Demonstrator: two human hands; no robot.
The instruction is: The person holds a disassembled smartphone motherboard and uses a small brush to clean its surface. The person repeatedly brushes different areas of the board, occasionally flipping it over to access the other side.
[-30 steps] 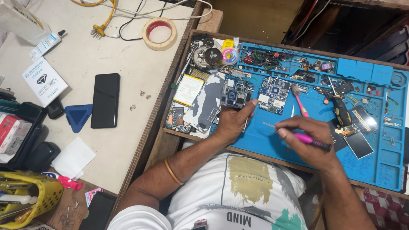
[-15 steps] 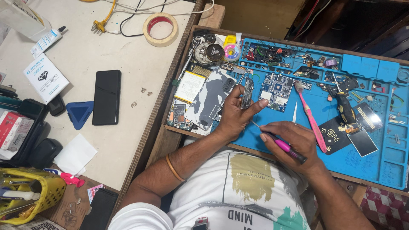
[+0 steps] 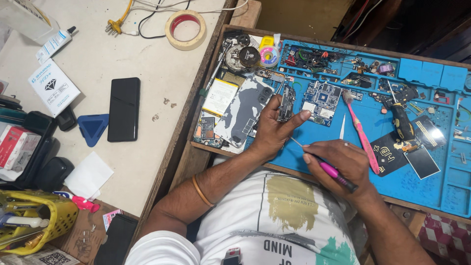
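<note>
Pinching a small dark circuit board (image 3: 286, 103) upright between thumb and curled fingers, the left hand (image 3: 273, 128) is resting on the blue repair mat (image 3: 431, 189), its index finger stretching out toward a larger blue circuit board (image 3: 321, 102) lying flat just beside it. The right hand (image 3: 338, 164) is gripping a pink-handled screwdriver (image 3: 329, 170), fingers closed around the handle, and the thin metal tip is pointing up-left, ending near the left hand's thumb. Just left of the held board, a phone back cover (image 3: 243, 114) with a grey and white pattern is lying on the mat, with a pale yellow battery (image 3: 219, 97) beside it. Right of the hands, a pink toothbrush (image 3: 360, 132) is lying slanted, and a black-handled tool (image 3: 401, 120) is sitting further right. Beyond the mat's wooden frame, on the pale worktop (image 3: 98, 49), a black smartphone (image 3: 123, 109) is lying flat next to a blue triangular pick (image 3: 92, 127), and a roll of tape (image 3: 185, 29) is sitting near the far edge.
</note>
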